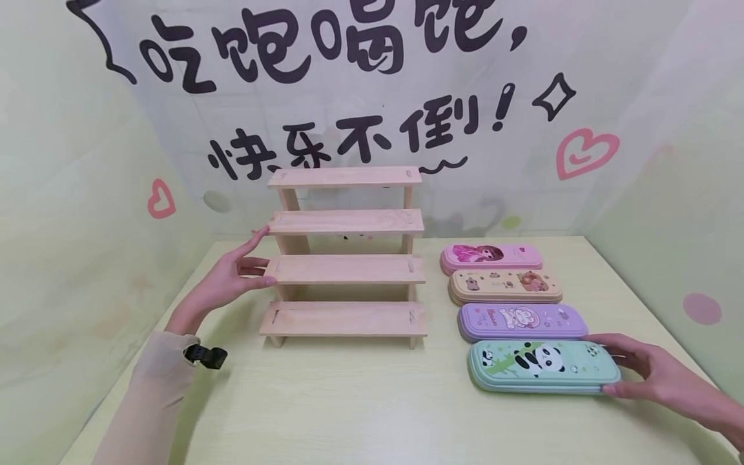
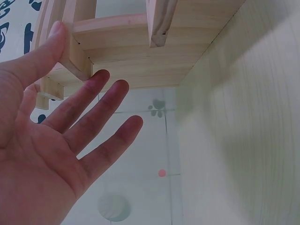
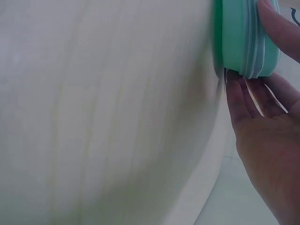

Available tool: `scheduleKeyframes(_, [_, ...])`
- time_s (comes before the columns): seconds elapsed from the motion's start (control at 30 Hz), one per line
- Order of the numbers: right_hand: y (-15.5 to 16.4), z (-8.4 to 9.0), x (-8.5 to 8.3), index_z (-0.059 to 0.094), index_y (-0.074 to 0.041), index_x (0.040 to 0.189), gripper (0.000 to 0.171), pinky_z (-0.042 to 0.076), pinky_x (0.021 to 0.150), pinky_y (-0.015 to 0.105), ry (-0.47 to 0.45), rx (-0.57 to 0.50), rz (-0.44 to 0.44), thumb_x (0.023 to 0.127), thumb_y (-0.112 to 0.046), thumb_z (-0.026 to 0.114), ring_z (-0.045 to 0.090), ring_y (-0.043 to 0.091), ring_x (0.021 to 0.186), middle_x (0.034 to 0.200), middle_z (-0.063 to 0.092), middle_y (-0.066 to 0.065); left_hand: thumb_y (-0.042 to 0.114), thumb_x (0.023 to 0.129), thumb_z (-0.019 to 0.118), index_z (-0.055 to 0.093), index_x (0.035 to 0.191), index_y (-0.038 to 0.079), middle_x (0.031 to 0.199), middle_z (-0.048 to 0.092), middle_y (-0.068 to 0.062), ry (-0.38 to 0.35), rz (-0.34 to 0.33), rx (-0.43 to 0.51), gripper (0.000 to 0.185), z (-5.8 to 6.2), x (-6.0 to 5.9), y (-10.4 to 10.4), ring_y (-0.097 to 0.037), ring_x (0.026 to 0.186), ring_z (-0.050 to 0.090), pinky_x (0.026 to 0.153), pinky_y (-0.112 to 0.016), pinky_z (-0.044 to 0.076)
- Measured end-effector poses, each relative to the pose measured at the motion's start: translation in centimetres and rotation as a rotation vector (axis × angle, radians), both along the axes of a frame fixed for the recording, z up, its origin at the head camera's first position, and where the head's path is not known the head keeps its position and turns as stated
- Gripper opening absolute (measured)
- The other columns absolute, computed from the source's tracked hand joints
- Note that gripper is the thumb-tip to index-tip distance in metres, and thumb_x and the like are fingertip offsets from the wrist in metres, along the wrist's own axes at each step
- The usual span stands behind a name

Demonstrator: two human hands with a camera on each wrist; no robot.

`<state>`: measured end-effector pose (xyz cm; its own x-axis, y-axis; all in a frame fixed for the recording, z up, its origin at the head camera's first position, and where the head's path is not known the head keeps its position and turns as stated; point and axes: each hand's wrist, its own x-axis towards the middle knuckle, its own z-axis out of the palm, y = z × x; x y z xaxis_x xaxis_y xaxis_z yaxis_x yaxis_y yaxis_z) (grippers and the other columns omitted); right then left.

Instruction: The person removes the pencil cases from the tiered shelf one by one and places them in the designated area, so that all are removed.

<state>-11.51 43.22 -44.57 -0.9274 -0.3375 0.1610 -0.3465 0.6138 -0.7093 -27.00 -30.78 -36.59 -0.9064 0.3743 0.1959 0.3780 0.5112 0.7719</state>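
A light wooden four-tier display stand [image 1: 349, 268] stands left of centre on the table. At its left side is my left hand [image 1: 229, 274], index fingertip at the end of the second tier from the top and thumb at the third. The left wrist view shows the fingers of this hand [image 2: 47, 112] spread and mostly straight beside the board ends. My right hand [image 1: 657, 371] holds the right end of a green panda pencil case [image 1: 540, 367], thumb at the front edge, fingers behind. In the right wrist view, the zipped case [image 3: 236, 37] sits between thumb and fingers.
Behind the green case lie a purple pencil case [image 1: 523, 321], a cream one [image 1: 506, 286] and a pink one [image 1: 511, 256], in a row going back. Printed wall sheets [image 1: 488, 194] enclose the pale wooden table [image 1: 325, 400] at the back and sides.
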Motion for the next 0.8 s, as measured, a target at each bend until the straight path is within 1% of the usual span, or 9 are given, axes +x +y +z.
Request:
scheduleKeyframes(0.17, [-0.08,-0.11,0.06,0.057,0.0,0.145,0.074,0.045,0.09,0.005,0.0,-0.011,0.009,0.078,0.004,0.088,0.058,-0.009,0.116,0.135,0.061,-0.023,0.006,0.092,0.083,0.017,0.171,0.034,0.14,0.061,-0.031,-0.01,-0.005,0.02,0.106,0.14,0.26,0.13,-0.043,0.114,0.07,0.086,-0.022,0.058])
scheduleKeyframes(0.37, [-0.14,-0.09,0.1,0.058,0.0,0.145,0.074,0.045,0.09,0.005,0.02,0.004,0.003,0.077,0.003,0.089,0.058,-0.008,0.115,0.134,0.061,-0.022,0.007,0.092,0.083,0.016,0.171,0.034,0.136,0.064,-0.03,-0.002,-0.001,0.005,0.106,0.05,0.26,0.04,-0.042,0.113,0.071,0.087,-0.023,0.058])
scheduleKeyframes(0.6, [-0.01,-0.34,0.1,0.058,0.001,0.144,0.075,0.044,0.089,0.004,0.03,0.001,-0.004,0.076,0.004,0.089,0.058,-0.009,0.114,0.133,0.061,-0.024,0.008,0.092,0.083,0.016,0.171,0.034,0.138,0.063,-0.029,0.015,-0.003,-0.008,0.106,-0.02,0.11,0.2,-0.041,0.114,0.071,0.088,-0.025,0.059])
scheduleKeyframes(0.7, [0.0,-0.33,0.11,0.057,0.002,0.145,0.077,0.043,0.09,0.004,0.047,0.018,-0.003,0.076,0.003,0.089,0.057,-0.009,0.114,0.134,0.06,-0.025,0.008,0.092,0.084,0.017,0.171,0.035,0.139,0.062,-0.029,0.02,0.002,-0.011,0.106,-0.09,0.07,0.29,-0.04,0.114,0.071,0.088,-0.025,0.059])
scheduleKeyframes(0.77, [-0.04,-0.26,0.11,0.058,0.0,0.146,0.078,0.043,0.09,0.004,0.051,0.034,-0.016,0.075,0.001,0.091,0.057,-0.009,0.114,0.134,0.059,-0.027,0.008,0.093,0.083,0.016,0.171,0.035,0.14,0.062,-0.029,0.016,0.003,-0.013,0.107,-0.16,0.11,0.26,-0.041,0.114,0.071,0.089,-0.027,0.06])
scheduleKeyframes(0.8, [0.03,-0.19,0.06,0.057,0.001,0.146,0.079,0.043,0.09,0.004,0.063,0.037,-0.005,0.074,0.001,0.091,0.057,-0.009,0.114,0.135,0.058,-0.027,0.008,0.092,0.083,0.016,0.17,0.035,0.14,0.062,-0.029,0.014,0.008,-0.016,0.107,-0.18,0.15,0.26,-0.041,0.114,0.07,0.089,-0.028,0.06])
